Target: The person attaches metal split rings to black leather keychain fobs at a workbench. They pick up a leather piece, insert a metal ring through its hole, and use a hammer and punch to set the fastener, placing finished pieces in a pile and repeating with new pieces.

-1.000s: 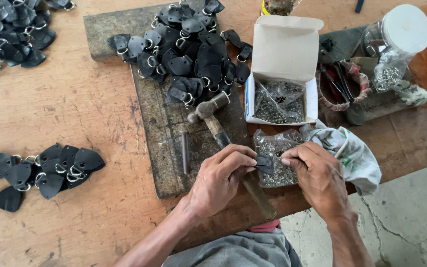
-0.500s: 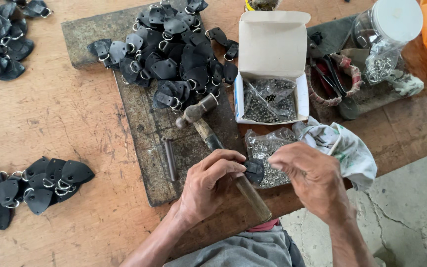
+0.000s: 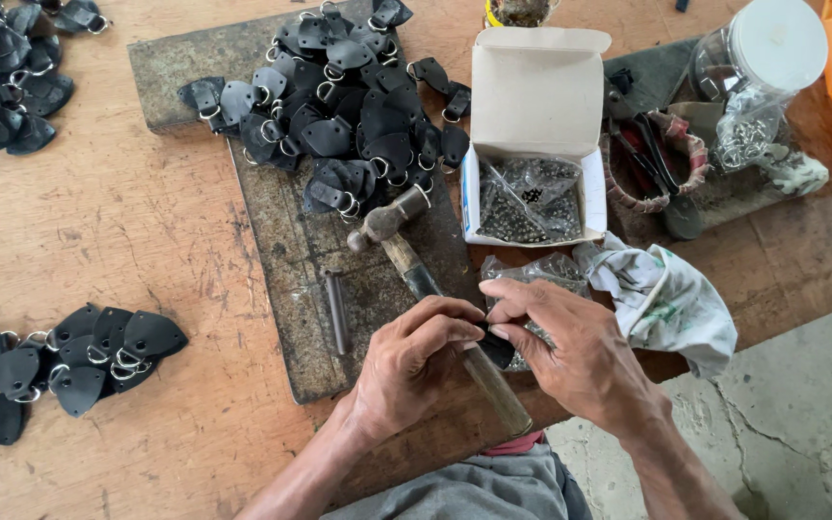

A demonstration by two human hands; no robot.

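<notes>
Black leather piece (image 3: 499,349), both hands' fingers pinching

On the counter (image 3: 146,221) lies a slab (image 3: 291,279), with a heap of leather tabs (image 3: 349,106) at its far end, a punch (image 3: 337,310) nearer the person and a hammer (image 3: 416,270) just right of the punch, its handle running under the hands. Right of the slab stands an open box (image 3: 532,144), a bag of rivets (image 3: 541,274) before it, a rag (image 3: 666,303) right of the bag, and a jar (image 3: 763,67) behind the rag. More leather tabs lie at the near left (image 3: 69,366) and the far left (image 3: 2,87), while the left hand (image 3: 406,366) and right hand (image 3: 570,356) meet over the bag on a small leather piece (image 3: 498,349).
</notes>
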